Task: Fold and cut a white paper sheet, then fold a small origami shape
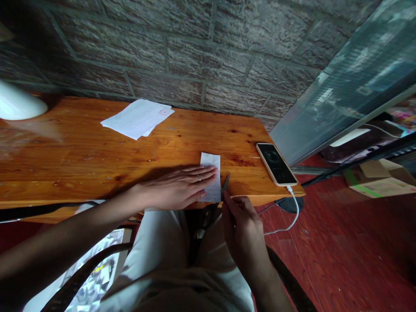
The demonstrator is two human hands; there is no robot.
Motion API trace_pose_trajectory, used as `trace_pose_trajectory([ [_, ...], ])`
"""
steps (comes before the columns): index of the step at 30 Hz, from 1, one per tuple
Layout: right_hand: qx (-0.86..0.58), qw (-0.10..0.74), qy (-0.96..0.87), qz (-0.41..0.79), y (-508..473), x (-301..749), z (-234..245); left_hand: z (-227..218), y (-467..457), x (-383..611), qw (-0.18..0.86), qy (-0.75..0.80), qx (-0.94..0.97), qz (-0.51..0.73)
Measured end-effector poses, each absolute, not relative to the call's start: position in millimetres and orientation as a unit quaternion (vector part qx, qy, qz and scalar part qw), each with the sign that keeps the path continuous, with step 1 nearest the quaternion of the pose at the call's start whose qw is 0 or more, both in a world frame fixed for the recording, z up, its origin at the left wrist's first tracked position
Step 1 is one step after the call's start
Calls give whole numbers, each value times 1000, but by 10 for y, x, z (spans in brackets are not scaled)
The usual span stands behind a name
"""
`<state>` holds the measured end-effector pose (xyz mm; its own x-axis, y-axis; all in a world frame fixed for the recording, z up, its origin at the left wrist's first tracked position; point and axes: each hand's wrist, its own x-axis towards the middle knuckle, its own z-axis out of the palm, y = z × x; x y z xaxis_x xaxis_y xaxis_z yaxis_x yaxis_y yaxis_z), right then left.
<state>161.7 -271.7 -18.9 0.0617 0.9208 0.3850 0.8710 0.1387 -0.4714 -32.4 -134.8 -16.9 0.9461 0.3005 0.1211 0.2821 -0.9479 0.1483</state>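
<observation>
A narrow folded sheet of paper lies near the front edge of the wooden table, with creases and faint writing on it. My left hand rests flat across the paper, fingers stretched out to the right and a ring on one of them. Beside the paper's right edge, my right hand is closed around a small knife. Its pointed metal blade sticks out forward from my fingers, close to the paper edge; the handle is hidden in my grip.
Several white sheets, one with a red stamp, lie toward the back of the table. A phone with a white charging cable is at the right end. A white object stands far left. A cardboard box sits on the red floor.
</observation>
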Motion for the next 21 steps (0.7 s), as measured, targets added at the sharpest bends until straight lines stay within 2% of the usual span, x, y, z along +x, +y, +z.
trace_pose_trajectory([
  [21,-666,309,-678,21,-2710,1645,-131,-115,-1361,-347,88,118,984,103],
])
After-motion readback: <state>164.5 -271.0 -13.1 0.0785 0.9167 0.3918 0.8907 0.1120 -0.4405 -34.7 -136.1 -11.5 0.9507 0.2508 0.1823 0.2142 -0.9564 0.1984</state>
